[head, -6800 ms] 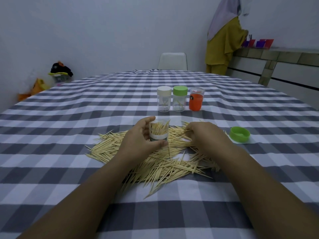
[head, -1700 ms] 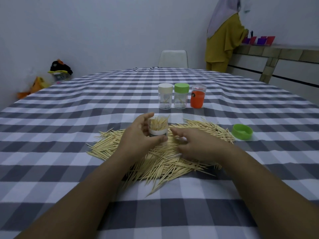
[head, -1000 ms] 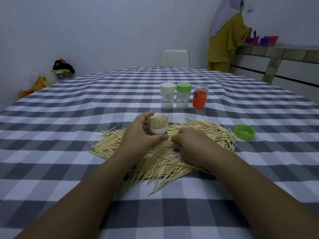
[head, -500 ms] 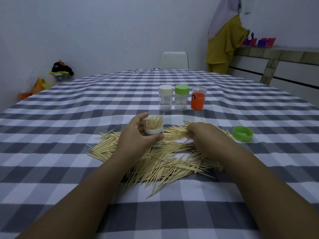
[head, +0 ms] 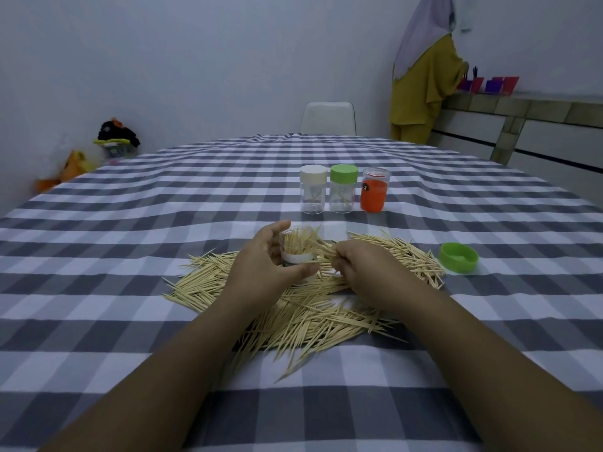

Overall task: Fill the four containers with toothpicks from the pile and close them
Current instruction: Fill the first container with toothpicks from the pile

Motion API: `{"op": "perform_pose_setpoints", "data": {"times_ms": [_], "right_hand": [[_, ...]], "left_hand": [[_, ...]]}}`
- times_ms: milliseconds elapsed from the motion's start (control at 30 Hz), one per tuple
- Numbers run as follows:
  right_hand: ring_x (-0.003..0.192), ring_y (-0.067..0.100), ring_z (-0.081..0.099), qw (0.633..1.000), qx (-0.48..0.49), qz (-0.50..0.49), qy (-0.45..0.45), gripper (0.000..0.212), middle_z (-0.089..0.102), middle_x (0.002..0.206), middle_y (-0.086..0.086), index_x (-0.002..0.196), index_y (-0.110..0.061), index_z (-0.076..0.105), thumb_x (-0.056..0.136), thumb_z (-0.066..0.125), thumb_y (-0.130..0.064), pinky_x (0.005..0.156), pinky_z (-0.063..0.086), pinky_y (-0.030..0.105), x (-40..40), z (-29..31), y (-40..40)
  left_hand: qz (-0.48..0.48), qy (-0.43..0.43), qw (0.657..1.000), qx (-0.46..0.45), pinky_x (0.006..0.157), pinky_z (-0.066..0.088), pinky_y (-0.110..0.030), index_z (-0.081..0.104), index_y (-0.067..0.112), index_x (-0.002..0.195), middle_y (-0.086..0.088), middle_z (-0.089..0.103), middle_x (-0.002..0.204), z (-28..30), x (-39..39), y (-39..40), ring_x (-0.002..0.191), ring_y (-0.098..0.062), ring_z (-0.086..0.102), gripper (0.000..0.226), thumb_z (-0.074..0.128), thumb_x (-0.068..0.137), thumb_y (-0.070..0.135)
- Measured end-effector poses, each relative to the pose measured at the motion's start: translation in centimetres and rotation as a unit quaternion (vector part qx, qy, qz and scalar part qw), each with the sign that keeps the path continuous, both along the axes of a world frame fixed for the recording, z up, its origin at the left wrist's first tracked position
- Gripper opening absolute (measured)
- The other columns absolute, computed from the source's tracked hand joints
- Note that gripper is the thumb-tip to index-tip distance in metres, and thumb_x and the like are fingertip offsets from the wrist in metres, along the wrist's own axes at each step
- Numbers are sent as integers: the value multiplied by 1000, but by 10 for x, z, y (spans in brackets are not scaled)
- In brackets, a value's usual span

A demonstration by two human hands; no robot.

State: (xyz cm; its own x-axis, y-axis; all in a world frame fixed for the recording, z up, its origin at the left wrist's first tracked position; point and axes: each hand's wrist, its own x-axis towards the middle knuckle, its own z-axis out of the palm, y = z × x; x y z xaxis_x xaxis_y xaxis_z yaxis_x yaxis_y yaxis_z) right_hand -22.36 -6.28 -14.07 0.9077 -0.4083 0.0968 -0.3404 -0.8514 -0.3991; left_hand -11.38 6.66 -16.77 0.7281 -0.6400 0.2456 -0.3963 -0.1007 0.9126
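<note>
Clear open container (head: 298, 252) packed with toothpicks – left hand (head: 264, 272) grips it; right hand (head: 365, 272) pinches toothpicks (head: 321, 249).

- The left hand (head: 264, 272) covers the near-left side of the open container (head: 298, 254), so its base cannot be seen.
- The right hand (head: 365, 272) pinches some toothpicks (head: 321, 247); their count is too fine to tell.
- Both hands and forearms hide part of the pile (head: 310, 308).
- Both forearms are cut off by the bottom edge.
</note>
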Motion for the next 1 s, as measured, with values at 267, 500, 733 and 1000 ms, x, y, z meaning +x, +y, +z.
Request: {"op": "perform_pose_setpoints", "data": {"times_ms": [267, 500, 733, 1000], "right_hand": [[87, 22, 56, 996, 41, -26, -72, 15, 61, 90, 2, 95, -17, 55, 98, 40, -19, 76, 47, 36, -5, 2, -4], [93, 21, 66, 900, 335, -67, -271, 17, 69, 92, 1, 89, -24, 56, 99, 44, -18, 88, 52, 45, -1, 5, -7], [87, 14, 70, 756, 480, -71, -438, 18, 71, 86, 1, 95, -18, 56, 101, 40, -16, 80, 54, 30, 2, 11, -3], [90, 17, 70, 672, 527, -31, -519, 22, 71, 85, 1, 90, -19, 58, 101, 39, -16, 85, 54, 31, 3, 14, 12]], "left_hand": [[0, -7, 1000, 4, 90, 52, -24, 43, 25, 138, 4, 58, 123, 1, -1, 0, 109, -7, 59, 84, 86, 65, 17], [-20, -9, 1000, 11, 87, 50, -17, 43, 23, 138, 7, 58, 120, 3, -7, -1, 107, -4, 58, 84, 86, 66, 14], [-32, -21, 999, 23, 97, 49, -29, 44, 26, 137, 6, 59, 124, 0, -8, -2, 112, -6, 58, 84, 87, 65, 18], [-47, -18, 999, 16, 96, 51, -29, 45, 28, 136, 9, 62, 119, -3, -13, -4, 109, -5, 60, 84, 88, 64, 17]]}}
